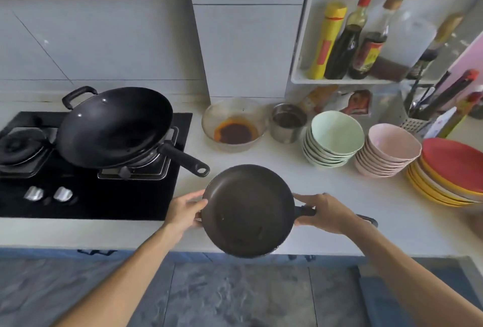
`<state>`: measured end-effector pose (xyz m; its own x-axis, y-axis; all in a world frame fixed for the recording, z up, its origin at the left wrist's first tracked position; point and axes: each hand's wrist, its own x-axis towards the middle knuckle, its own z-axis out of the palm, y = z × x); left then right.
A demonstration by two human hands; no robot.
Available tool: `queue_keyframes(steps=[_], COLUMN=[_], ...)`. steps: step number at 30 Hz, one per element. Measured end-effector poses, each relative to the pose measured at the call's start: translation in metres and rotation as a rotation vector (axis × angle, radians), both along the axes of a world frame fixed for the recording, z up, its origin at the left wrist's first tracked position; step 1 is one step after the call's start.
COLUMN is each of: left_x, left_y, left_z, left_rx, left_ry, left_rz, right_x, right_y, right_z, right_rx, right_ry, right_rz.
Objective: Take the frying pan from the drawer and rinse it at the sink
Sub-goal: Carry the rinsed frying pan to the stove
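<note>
A dark round frying pan [248, 210] is held over the front edge of the white counter [339, 196]. My left hand [184, 211] grips its left rim. My right hand [322, 213] is closed around its black handle, whose end sticks out to the right past my wrist. The pan's inside looks empty, with a few light marks. No drawer or sink is in view.
A black wok [112, 125] sits on the gas stove [86, 170] at the left, its handle pointing toward the pan. Behind stand a glass bowl with red sauce [234, 125], a steel cup [287, 122], stacked green bowls [333, 138], pink bowls [386, 151] and plates [449, 172].
</note>
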<state>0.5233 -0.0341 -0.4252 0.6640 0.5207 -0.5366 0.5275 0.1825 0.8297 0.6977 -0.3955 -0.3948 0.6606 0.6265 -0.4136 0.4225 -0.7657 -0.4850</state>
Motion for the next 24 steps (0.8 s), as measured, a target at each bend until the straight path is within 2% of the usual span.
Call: queue_keyframes(steps=[19, 24], left_x=[0.013, 0.012], left_y=[0.013, 0.014], left_z=[-0.057, -0.069], left_rx=[-0.107, -0.059], left_ry=[-0.01, -0.017], left_rz=[0.032, 0.03], right_x=[0.014, 0.01], right_y=[0.009, 0.007], right_z=[-0.052, -0.054], right_rx=[-0.025, -0.02], right_ry=[0.02, 0.009], right_rz=[-0.017, -0.025])
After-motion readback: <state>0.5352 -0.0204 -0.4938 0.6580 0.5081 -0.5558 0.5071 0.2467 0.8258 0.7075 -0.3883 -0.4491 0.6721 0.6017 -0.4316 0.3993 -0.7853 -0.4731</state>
